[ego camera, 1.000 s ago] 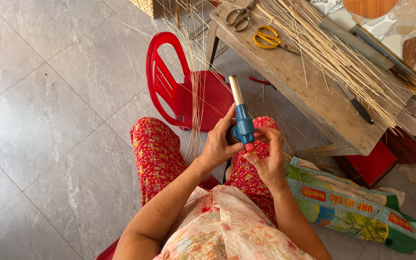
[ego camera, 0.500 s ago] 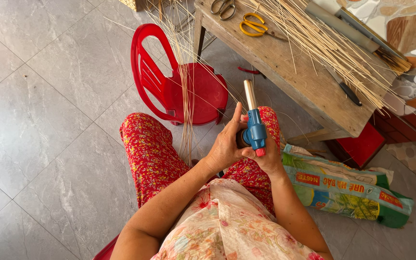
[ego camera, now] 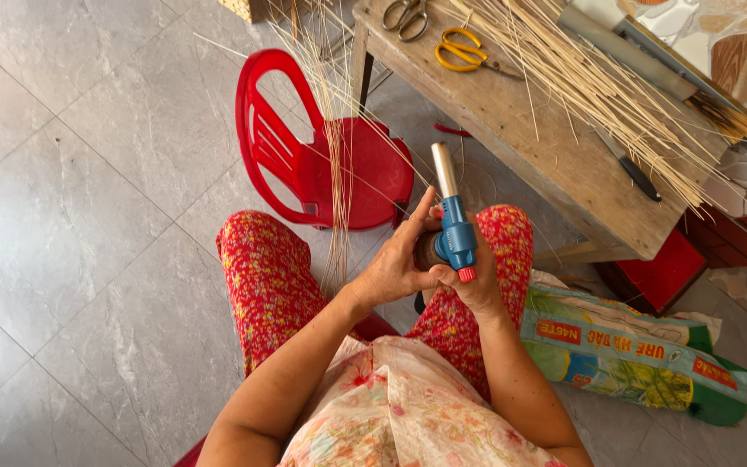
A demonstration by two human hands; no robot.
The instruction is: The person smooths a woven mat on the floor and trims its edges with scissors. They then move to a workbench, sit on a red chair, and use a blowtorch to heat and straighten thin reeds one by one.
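Both hands hold a blue gas torch (ego camera: 455, 238) upright over the lap; left hand (ego camera: 395, 264) wraps its body, right hand (ego camera: 475, 290) cups its base; no flame shows; reed strips (ego camera: 598, 86) lie untouched on the table (ego camera: 520, 130).

Wooden bench (ego camera: 555, 164) with scissors (ego camera: 462, 50), knife (ego camera: 631, 169), thin reed strips (ego camera: 598, 86).

sack (ego camera: 641, 359) | floor, beside right knee | lying flat; green, yellow, red labels
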